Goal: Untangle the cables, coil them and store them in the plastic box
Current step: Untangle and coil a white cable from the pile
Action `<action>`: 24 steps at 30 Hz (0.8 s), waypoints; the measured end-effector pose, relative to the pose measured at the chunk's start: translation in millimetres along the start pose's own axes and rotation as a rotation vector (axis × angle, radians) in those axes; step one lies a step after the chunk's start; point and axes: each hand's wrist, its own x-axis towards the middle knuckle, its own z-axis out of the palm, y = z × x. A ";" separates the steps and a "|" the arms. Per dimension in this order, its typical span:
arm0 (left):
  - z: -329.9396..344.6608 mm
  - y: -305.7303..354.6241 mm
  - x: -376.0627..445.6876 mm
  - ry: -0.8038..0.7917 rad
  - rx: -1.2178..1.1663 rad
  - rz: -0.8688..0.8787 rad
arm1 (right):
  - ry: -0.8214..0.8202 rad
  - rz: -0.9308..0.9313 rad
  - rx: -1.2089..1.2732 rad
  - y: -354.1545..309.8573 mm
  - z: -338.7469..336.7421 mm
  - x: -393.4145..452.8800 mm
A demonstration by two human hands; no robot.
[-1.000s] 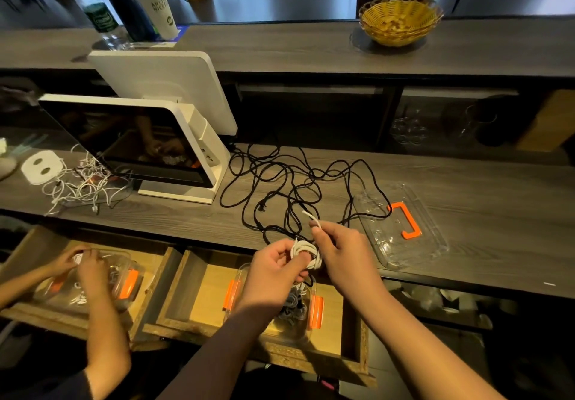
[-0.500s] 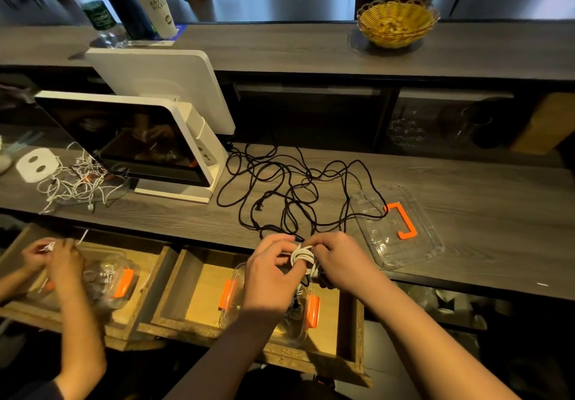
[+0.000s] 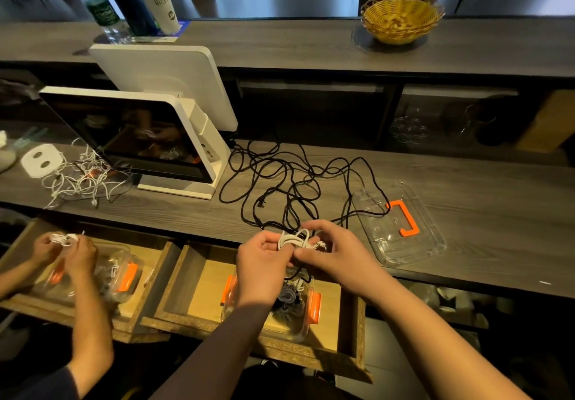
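- Head view: both hands meet at the near edge of the counter [image 3: 466, 200], above an open drawer [image 3: 193, 278].
- Left hand [image 3: 264, 266] w/ fingers curled, pinching the white cable coil [image 3: 295, 239]; right hand [image 3: 334, 252] pinches the same coil from the other side, thumb and fingertips on it.
- Coil is small, held in the air between the hands, directly over the plastic box [image 3: 295, 318].
- Box sits in the drawer, clear w/ orange clips; dark and grey coiled cables already inside, partly hidden by the left wrist.
- Black cable tangle [image 3: 289, 182] spreads on the counter just behind the hands; one strand runs over the clear lid [image 3: 404, 228] w/ orange handle, to the right.
- White screen terminal [image 3: 149, 138] stands left of the tangle; white cable tangle [image 3: 81, 178] beside it.
- Far left: a second person's hands [image 3: 65, 248] hold a white cable over another clear box [image 3: 102, 272] in a neighbouring drawer.
- Back shelf: yellow basket [image 3: 401, 20], cup and bottles [image 3: 140, 7].
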 end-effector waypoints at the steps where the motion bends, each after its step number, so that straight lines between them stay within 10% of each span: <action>1: -0.9 2.0 0.6 -0.001 0.007 -0.003 | 0.018 -0.019 -0.011 1.7 0.7 0.0; 13: -18.4 32.0 -12.7 -0.277 -0.172 0.038 | -0.034 -0.071 0.306 -5.7 -13.8 3.3; 20: -18.3 37.7 -8.0 -0.462 -0.717 -0.251 | -0.108 -0.020 0.434 -19.8 -12.1 3.7; 24: -28.1 37.7 -2.9 -0.306 -0.364 -0.215 | -0.088 -0.027 0.338 -28.6 -10.4 -2.9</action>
